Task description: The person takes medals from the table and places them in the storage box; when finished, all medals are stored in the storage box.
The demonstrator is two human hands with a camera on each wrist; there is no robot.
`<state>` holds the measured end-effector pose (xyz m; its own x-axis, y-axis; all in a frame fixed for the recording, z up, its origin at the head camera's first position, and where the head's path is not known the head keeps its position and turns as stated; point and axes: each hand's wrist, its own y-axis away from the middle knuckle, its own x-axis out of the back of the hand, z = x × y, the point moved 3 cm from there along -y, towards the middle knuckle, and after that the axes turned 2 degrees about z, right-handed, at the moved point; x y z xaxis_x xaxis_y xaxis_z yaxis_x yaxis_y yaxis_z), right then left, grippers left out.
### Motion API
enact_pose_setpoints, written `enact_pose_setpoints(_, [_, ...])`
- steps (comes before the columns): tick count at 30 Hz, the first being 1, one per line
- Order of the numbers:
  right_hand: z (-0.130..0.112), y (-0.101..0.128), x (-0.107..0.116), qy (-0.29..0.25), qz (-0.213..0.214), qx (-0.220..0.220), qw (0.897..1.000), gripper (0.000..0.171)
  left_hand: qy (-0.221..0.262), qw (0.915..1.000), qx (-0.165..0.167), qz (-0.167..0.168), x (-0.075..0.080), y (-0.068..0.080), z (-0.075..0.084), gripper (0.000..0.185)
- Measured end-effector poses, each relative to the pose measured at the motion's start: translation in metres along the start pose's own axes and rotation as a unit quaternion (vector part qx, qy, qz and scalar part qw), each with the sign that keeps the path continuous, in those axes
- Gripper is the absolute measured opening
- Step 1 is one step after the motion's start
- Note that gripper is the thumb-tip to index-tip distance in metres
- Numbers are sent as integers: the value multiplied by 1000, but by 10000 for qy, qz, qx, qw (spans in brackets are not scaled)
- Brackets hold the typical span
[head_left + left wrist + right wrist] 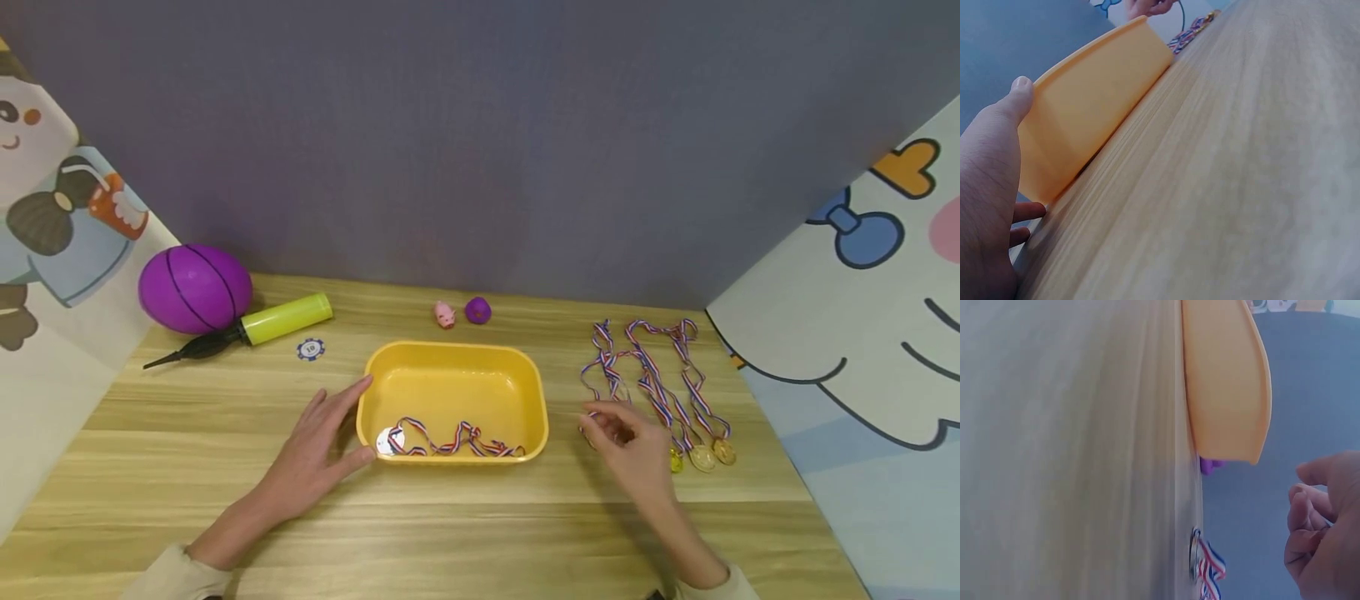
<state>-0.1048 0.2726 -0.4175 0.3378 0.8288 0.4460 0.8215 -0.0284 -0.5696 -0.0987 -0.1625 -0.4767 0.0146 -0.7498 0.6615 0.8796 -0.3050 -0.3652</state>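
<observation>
left hand (pixel 315 454) touches yellow tray (pixel 534 417) | right hand (pixel 626 442) over medals (pixel 675 400)

Wooden table (pixel 480 533) with yellow tray (pixel 534 400), medals (pixel 675 392), ball (pixel 195 287), pump (pixel 277 321).

Left hand (pixel 318 454): flat, palm down, fingers straight and slightly spread, pointing forward and a bit right. Thumb splayed out to the right. Forearm runs back to the lower left, light sleeve (pixel 174 577) at the wrist. Right hand (pixel 628 442): raised, back of hand up, fingers (pixel 1305 509) curled inward with tips bunched near the thumb. Whether they pinch anything can't be made out. Right forearm angles back to the lower right, light cuff at the frame edge. Hands well apart.
</observation>
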Motion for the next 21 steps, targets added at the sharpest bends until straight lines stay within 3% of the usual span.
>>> enact_pose_setpoints(4, [11,0,7,124,42,-45,9999,29,-17,10000,8,-5,0,-1,0,93])
enact_pose_setpoints(10, [22,0,17,592,-169,-581,9964,28,-5,10000,34,-18,0,0,0,94])
enact_pose_setpoints(21, [37,3,20,1508,-1159,-847,9781,26,-25,10000,22,-14,-1,0,-1,94])
